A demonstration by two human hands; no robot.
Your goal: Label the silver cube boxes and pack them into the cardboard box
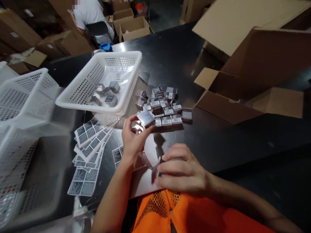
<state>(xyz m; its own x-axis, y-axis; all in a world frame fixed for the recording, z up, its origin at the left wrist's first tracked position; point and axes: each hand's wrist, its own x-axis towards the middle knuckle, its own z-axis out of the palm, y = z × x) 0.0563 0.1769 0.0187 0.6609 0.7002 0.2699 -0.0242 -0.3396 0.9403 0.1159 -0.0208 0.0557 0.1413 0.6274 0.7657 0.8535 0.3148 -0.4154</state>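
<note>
My left hand (pixel 132 137) holds a small silvery box (pixel 145 117) by its edges, just in front of a pile of several similar small boxes (pixel 165 108) with barcode labels on the black table (pixel 218 142). My right hand (pixel 182 171) rests lower, near my orange vest, fingers pinching a small label or sticker (pixel 155 173) over a backing sheet (pixel 143 181). Fanned sticker sheets (pixel 88 147) lie to the left of my left forearm.
A white perforated basket (pixel 80 100) with a few boxes inside stands behind the sheets; more white baskets (pixel 21 97) sit far left. Open cardboard cartons (pixel 243 97) lie at right. A person in a white shirt (pixel 91 16) sits beyond the table among cartons.
</note>
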